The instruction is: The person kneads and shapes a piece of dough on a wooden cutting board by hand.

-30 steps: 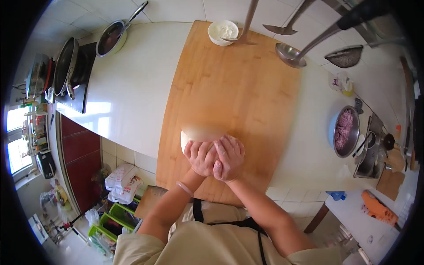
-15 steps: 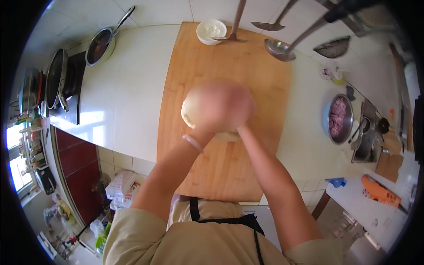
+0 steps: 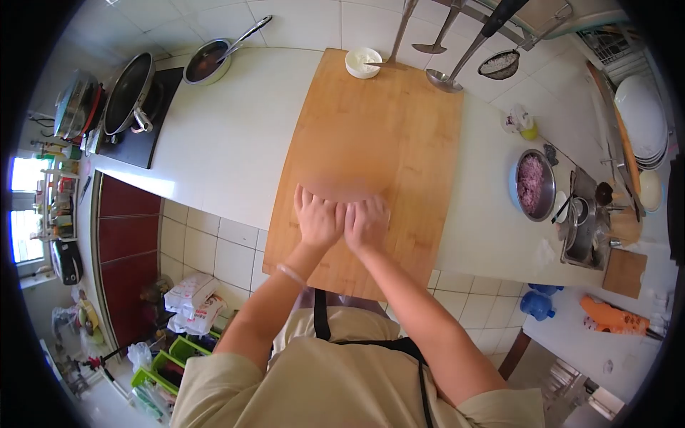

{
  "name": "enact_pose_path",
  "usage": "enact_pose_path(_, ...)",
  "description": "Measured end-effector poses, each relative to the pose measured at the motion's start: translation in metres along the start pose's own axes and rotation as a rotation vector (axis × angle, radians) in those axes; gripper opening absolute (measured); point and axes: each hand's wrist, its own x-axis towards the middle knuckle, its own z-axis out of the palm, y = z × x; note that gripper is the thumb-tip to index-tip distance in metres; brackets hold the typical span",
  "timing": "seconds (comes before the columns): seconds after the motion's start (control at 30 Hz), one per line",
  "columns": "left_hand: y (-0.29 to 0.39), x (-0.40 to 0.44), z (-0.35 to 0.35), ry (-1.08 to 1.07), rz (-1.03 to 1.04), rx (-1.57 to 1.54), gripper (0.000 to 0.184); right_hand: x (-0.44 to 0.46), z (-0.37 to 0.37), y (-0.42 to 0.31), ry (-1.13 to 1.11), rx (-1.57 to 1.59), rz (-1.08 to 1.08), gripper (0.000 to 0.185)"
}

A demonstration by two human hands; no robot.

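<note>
Side by side on the wooden board (image 3: 378,114), my left hand (image 3: 319,220) and my right hand (image 3: 367,222) bend their fingers down over the near edge of the dough, inner edges touching. A blurred patch (image 3: 342,187) covers the fingertips and most of the dough, so its outline is hidden. A pale band is round my left wrist. At the board's far edge stands a white bowl (image 3: 363,63) with white powder in it.
A pot (image 3: 207,63) and a black pan (image 3: 130,93) are at the far left. Ladles and a strainer (image 3: 499,64) hang over the back. On the right are a metal bowl (image 3: 533,184) of purplish food and a sink (image 3: 584,242).
My hands went forward over the dough, then came back toward my body. They were overlapped at first and now lie side by side. The camera view has shifted too.
</note>
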Motion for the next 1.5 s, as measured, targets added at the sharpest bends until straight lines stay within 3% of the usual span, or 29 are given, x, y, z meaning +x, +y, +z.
enact_pose_path(0.17,-0.009,-0.074,0.031,0.19,0.015,0.018,0.045,-0.047,0.0,0.003,-0.037,-0.053,-0.147,0.044)
enact_pose_path(0.6,-0.002,0.069,0.05,0.146,-0.119,0.056,0.04,0.086,0.024,0.058,-0.077,0.093,-0.094,0.04)
enact_pose_path(0.7,-0.011,0.104,0.064,0.148,-0.026,-0.034,0.032,0.115,0.037,0.068,-0.124,0.135,0.055,0.034)
enact_pose_path(0.77,-0.001,0.137,0.059,0.096,-0.057,-0.042,0.031,0.138,0.046,0.075,0.101,0.07,0.133,0.026)
enact_pose_path(0.8,0.004,0.154,0.058,0.051,-0.084,-0.049,0.031,0.146,0.048,0.08,0.111,0.061,0.132,0.026)
enact_pose_path(0.9,0.005,0.195,0.074,0.089,-0.079,-0.139,0.031,0.171,0.056,0.107,0.163,0.267,0.358,0.019)
enact_pose_path(0.93,0.004,0.199,0.079,0.112,-0.074,-0.161,0.031,0.172,0.056,0.115,0.175,0.247,0.335,0.019)
enact_pose_path(1.0,-0.001,0.215,0.077,0.0,-0.155,-0.46,0.034,0.187,0.048,0.118,0.126,0.546,0.626,0.02)
enact_pose_path(1.03,-0.005,0.226,0.073,-0.077,-0.26,-0.62,0.036,0.189,0.042,0.11,0.126,0.542,0.601,0.02)
enact_pose_path(1.07,-0.011,0.223,0.067,-0.059,-0.268,-0.625,0.036,0.179,0.034,0.102,-0.012,0.523,0.431,0.024)
enact_pose_path(1.1,-0.017,0.217,0.058,0.008,-0.418,-1.133,0.036,0.169,0.026,0.088,-0.154,0.501,0.263,0.033)
enact_pose_path(1.13,-0.023,0.214,0.047,0.085,-0.546,-1.641,0.037,0.158,0.016,0.071,-0.164,0.5,0.246,0.033)
enact_pose_path(1.17,-0.034,0.197,0.032,0.133,-0.553,-1.649,0.038,0.143,0.004,0.052,-0.22,0.065,-0.017,0.047)
enact_pose_path(1.23,-0.057,0.152,0.011,0.22,-0.687,-1.62,0.034,0.132,-0.002,0.044,-0.373,-0.351,-0.212,0.086)
enact_pose_path(1.27,-0.07,0.127,0.01,0.263,-0.753,-1.591,0.033,0.137,0.0,0.047,-0.372,-0.352,-0.224,0.086)
enact_pose_path(1.33,-0.087,0.08,0.015,0.292,-0.872,-1.513,0.03,0.153,0.004,0.048,-0.491,-0.218,-0.004,0.088)
enact_pose_path(1.4,-0.086,0.05,0.008,0.283,-0.909,-1.473,0.029,0.156,-0.004,0.044,-0.405,-0.176,-0.014,0.085)
enact_pose_path(1.47,-0.077,0.033,0.001,0.162,-0.872,-1.32,0.029,0.151,-0.008,0.045,-0.422,0.16,0.256,0.08)
enact_pose_path(1.5,-0.07,0.027,0.004,0.164,-0.866,-1.329,0.029,0.13,-0.02,0.032,-0.323,0.404,0.384,0.066)
